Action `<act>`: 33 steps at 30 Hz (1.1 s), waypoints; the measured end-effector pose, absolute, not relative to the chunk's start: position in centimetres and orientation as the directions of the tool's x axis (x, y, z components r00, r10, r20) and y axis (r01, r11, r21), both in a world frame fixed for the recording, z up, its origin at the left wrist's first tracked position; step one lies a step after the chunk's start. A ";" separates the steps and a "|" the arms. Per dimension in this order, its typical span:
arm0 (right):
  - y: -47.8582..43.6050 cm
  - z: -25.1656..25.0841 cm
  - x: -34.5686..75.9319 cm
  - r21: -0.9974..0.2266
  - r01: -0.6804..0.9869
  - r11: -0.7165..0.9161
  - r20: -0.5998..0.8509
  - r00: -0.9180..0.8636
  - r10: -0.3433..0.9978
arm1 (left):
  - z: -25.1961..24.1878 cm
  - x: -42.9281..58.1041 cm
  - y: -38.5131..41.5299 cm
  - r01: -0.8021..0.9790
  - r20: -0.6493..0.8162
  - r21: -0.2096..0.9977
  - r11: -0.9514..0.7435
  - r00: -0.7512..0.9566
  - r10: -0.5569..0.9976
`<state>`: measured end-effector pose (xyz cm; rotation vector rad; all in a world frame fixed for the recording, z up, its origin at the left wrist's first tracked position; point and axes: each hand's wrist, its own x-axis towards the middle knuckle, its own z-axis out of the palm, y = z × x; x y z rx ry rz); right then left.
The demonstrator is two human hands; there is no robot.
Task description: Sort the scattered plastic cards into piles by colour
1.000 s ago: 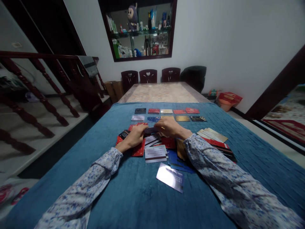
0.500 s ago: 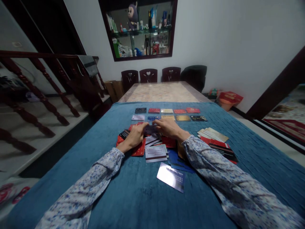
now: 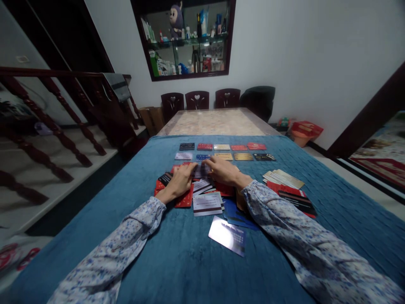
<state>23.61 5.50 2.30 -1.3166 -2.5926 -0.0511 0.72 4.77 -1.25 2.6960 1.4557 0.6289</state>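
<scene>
Between my hands is a pale purple plastic card (image 3: 200, 171), gripped at its left edge by my left hand (image 3: 179, 181) and at its right edge by my right hand (image 3: 223, 170). Both hands are closed, fingertips pinching. Beneath them lies a loose pile: red cards (image 3: 184, 199), a black-and-red card (image 3: 165, 178), silver-white cards (image 3: 207, 204) with dark stripes, and blue cards (image 3: 237, 216) partly under my right forearm. A shiny lilac card (image 3: 227, 235) lies apart, nearest me. Beyond my hands, cards stand in two rows, among them a blue card (image 3: 203, 158) and a gold card (image 3: 243, 156).
A blue cloth (image 3: 142, 257) covers the near part of the table. Right of my right forearm lie a fan of cream cards (image 3: 283, 178) and a stack of red and black cards (image 3: 297, 202). Several dark chairs (image 3: 196, 100) stand at the far end.
Very little differs. The purple card is tipped slightly more toward my view between my fingers, and my right fingers have shifted a little. The other cards have not moved.
</scene>
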 end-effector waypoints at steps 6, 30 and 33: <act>6.9 0.5 24.0 -0.109 0.737 0.667 0.346 -0.601 0.720 | -1.2 0.8 4.7 0.813 0.331 0.207 -0.544 0.465 0.821; 7.9 0.3 25.2 -0.087 0.683 0.726 0.368 -0.655 0.660 | 0.1 0.1 5.2 0.772 0.324 0.272 -0.574 0.488 0.811; 7.9 0.7 25.4 -0.082 0.677 0.731 0.341 -0.670 0.659 | 0.2 -0.1 5.1 0.762 0.309 0.289 -0.580 0.499 0.810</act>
